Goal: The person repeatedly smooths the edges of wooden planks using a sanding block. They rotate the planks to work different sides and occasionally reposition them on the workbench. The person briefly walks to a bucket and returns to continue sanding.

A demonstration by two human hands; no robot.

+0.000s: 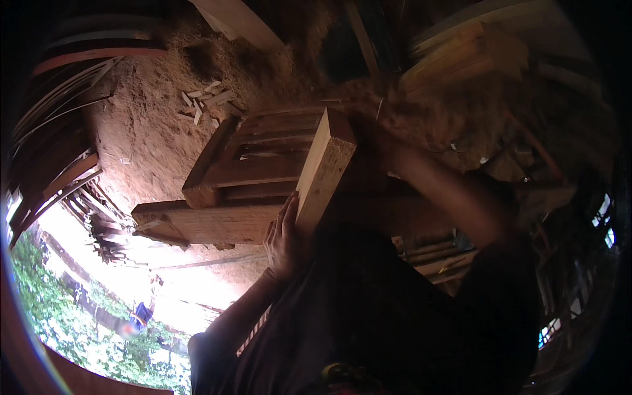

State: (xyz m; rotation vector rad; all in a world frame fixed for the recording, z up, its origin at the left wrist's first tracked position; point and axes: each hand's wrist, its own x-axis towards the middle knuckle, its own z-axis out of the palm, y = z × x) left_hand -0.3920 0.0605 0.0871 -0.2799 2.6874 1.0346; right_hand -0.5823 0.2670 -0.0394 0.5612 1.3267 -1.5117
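Observation:
A squared wooden beam (317,178) stands tilted in front of me, its pale sawn end up and its lower end against my dark clothing. My left hand (283,237) is closed on the beam's left side near the lower end, fingers along the wood. My right arm reaches in from the right, and my right hand (374,137) is beside the beam's upper end, dark and blurred. Its fingers cannot be made out. Behind the beam, a slatted wooden frame (263,172) lies on a thick wooden bench (217,222).
Short wood offcuts (209,100) lie on the sawdust-covered ground (141,122). Stacked timber (467,56) stands at the far right, and long boards (49,138) line the left. Another plank (240,23) is at the top. Bright daylight and greenery (72,322) show at lower left.

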